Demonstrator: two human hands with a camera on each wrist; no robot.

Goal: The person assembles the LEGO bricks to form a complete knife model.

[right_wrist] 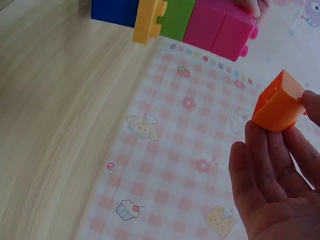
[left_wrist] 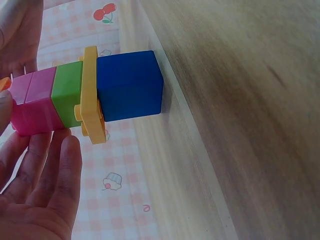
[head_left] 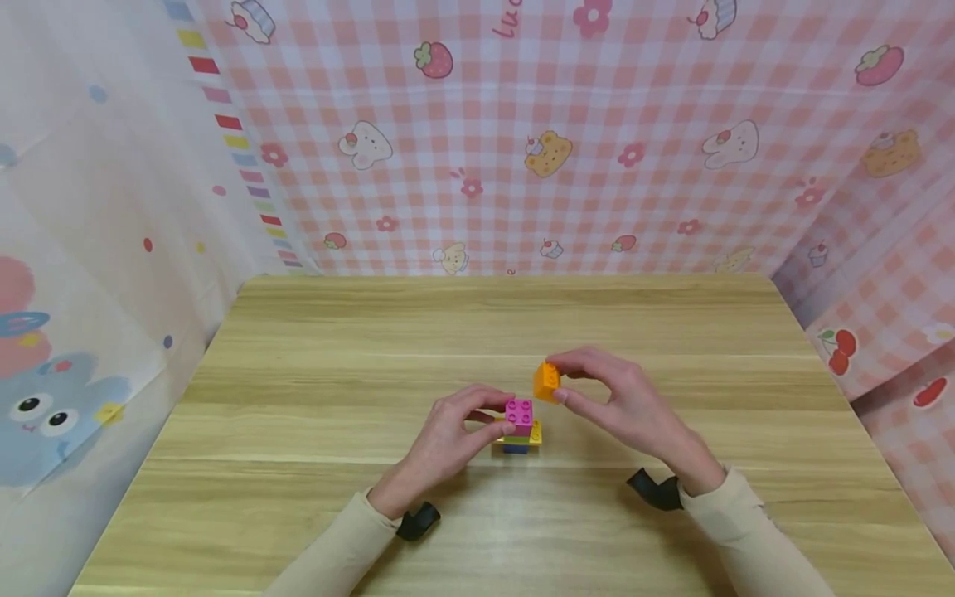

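Note:
A stack of toy building bricks stands upright on the table. A blue brick (left_wrist: 131, 86) forms its base, with a flat yellow piece (left_wrist: 90, 97) over it, wider than the rest. Above these come a green brick (left_wrist: 68, 94) and two pink bricks (left_wrist: 39, 102). My left hand (head_left: 451, 431) holds the stack by its pink top, thumb on the near side and fingers behind. Up and to the right of the stack, my right hand (head_left: 622, 406) pinches an orange brick (right_wrist: 280, 102) between thumb and fingertips. It is tilted, its hollow underside partly showing in the right wrist view.
The wood-grain table (head_left: 336, 348) spreads around both hands. Behind it hangs a pink checked cloth (head_left: 477, 141), with a pale printed cloth (head_left: 89, 207) at the left. Black straps (head_left: 656, 491) hang at both wrists, close above the table.

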